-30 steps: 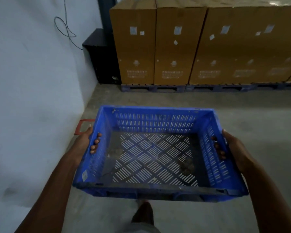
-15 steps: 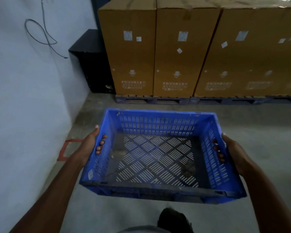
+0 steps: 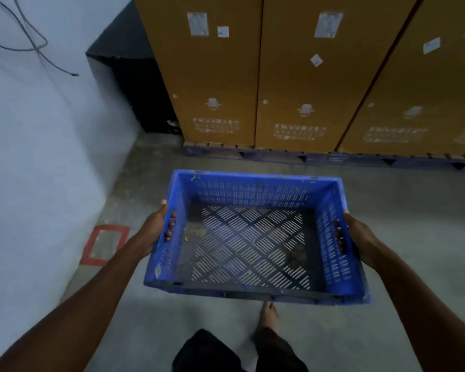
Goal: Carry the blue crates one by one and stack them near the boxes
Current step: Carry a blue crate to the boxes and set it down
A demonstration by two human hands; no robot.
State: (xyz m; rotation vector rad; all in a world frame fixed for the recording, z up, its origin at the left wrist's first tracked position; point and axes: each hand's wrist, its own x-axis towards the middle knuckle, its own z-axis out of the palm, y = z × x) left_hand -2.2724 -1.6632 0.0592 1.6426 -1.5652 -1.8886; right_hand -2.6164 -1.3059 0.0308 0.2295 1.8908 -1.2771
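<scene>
I hold an empty blue slotted crate [image 3: 255,183] level in front of me above the concrete floor. My left hand [image 3: 156,229] grips its left side wall, fingers curled through the handle slot. On the opposite wall my right hand [image 3: 360,237] grips the same way. Tall brown cardboard boxes [image 3: 306,76] stand close ahead on dark pallets [image 3: 320,157]. The crate's far rim is a short stretch of floor away from the pallets. A little dirt lies on the crate's perforated bottom.
A white wall [image 3: 38,170] runs along my left. A black cabinet [image 3: 134,84] fills the corner beside the boxes. A red taped rectangle [image 3: 105,244] marks the floor by the wall. A loose cable [image 3: 32,47] hangs on the wall. My bare foot [image 3: 269,315] shows below the crate.
I have walked forward with the crate; the boxes and pallets are much nearer and larger. Both hands keep the same grip on the crate's sides.
</scene>
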